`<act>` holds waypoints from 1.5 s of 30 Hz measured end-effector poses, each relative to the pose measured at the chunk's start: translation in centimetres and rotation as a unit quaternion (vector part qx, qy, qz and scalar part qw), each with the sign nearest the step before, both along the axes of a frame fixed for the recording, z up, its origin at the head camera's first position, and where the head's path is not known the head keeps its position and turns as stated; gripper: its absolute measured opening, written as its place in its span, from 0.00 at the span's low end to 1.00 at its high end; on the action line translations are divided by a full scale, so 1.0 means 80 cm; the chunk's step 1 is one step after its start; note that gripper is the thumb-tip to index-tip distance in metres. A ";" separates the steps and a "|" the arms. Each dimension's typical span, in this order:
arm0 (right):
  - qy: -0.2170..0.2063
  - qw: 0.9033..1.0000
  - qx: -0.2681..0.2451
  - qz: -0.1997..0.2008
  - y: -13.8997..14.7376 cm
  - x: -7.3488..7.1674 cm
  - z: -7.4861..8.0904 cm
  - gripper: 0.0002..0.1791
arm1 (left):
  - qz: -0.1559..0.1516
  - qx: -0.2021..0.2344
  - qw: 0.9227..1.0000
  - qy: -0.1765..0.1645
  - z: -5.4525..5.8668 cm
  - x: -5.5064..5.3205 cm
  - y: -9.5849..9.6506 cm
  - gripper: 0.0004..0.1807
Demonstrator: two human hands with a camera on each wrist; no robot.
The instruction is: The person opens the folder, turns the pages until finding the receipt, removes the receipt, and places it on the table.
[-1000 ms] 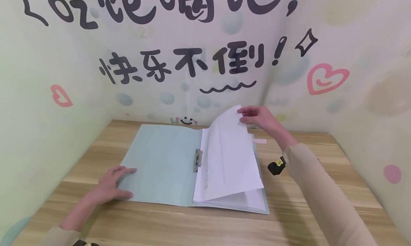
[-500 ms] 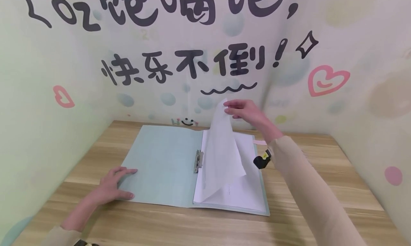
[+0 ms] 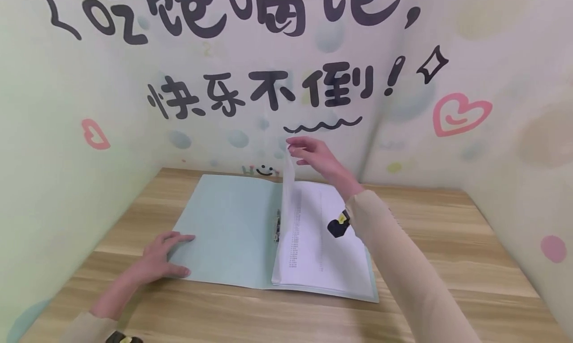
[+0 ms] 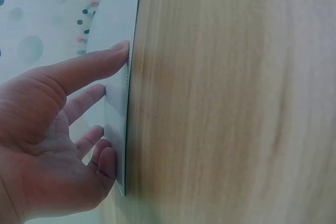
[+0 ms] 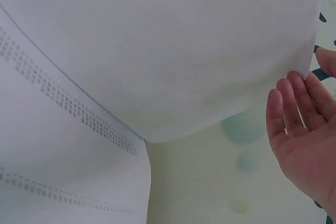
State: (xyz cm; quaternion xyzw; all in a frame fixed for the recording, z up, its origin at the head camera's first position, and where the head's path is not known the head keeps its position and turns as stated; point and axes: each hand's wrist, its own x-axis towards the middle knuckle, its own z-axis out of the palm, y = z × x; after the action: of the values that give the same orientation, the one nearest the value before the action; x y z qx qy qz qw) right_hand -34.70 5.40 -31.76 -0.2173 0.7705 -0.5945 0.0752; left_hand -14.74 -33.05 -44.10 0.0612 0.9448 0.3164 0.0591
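A light-blue file folder [image 3: 228,233] lies spread out on the wooden table, with a metal clip [image 3: 277,228] by its spine. My left hand [image 3: 158,258] rests on the folder's left edge, fingers spread; in the left wrist view its thumb [image 4: 100,66] touches the cover's near edge. With my right hand [image 3: 318,159] I pinch the upper corner of a white sheet [image 3: 288,184], which stands nearly upright above the spine. Beneath it a printed page [image 3: 313,243] shows. The right wrist view has the lifted sheet [image 5: 173,40] hanging from my fingertips [image 5: 295,78].
The wooden table [image 3: 447,243] extends to the right of the folder and in front of it. Behind stands a wall [image 3: 224,154] with black lettering and pink hearts. A side wall [image 3: 58,184] borders the table on the left.
My right hand has moved left, carrying the sheet from over the right-hand pages to upright near the spine. The printed page below has come into sight. My left hand has stayed on the cover.
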 end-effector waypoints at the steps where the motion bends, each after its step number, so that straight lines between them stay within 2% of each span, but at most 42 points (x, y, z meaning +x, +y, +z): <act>1: 0.010 1.000 0.000 0.002 -0.004 -0.001 -0.003 0.24 | 0.000 -0.003 1.000 -0.001 0.000 0.000 0.000 0.44; 7: 0.073 0.997 0.008 -0.005 -0.030 -0.004 -0.022 0.26 | 0.002 -0.010 1.000 -0.010 0.001 0.000 0.001 0.44; 12: 0.099 0.995 0.024 -0.016 -0.055 -0.003 -0.032 0.28 | 0.002 -0.009 1.000 -0.010 0.002 0.000 0.001 0.44; 24: 0.084 0.996 0.022 0.018 -0.110 0.000 -0.066 0.36 | -0.003 -0.012 1.000 -0.007 0.001 0.000 -0.004 0.43; 34: 0.100 0.991 0.069 0.065 -0.130 0.000 -0.111 0.45 | -0.008 -0.016 1.000 -0.007 0.004 0.003 -0.002 0.44; 41: 0.110 0.985 0.090 0.097 -0.142 0.006 -0.131 0.48 | -0.011 -0.018 1.000 -0.008 0.005 0.003 -0.002 0.43; 45: 0.107 0.983 0.115 0.100 -0.152 0.006 -0.147 0.50 | -0.012 -0.018 1.000 -0.009 0.004 0.003 -0.003 0.43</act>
State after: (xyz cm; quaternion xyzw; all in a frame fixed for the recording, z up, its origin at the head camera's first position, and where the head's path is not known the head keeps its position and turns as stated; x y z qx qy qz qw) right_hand -34.25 -6.77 -43.51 -0.3454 0.8119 -0.4646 0.0753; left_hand -14.52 -33.26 -43.75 0.0684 0.9490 0.2992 0.0719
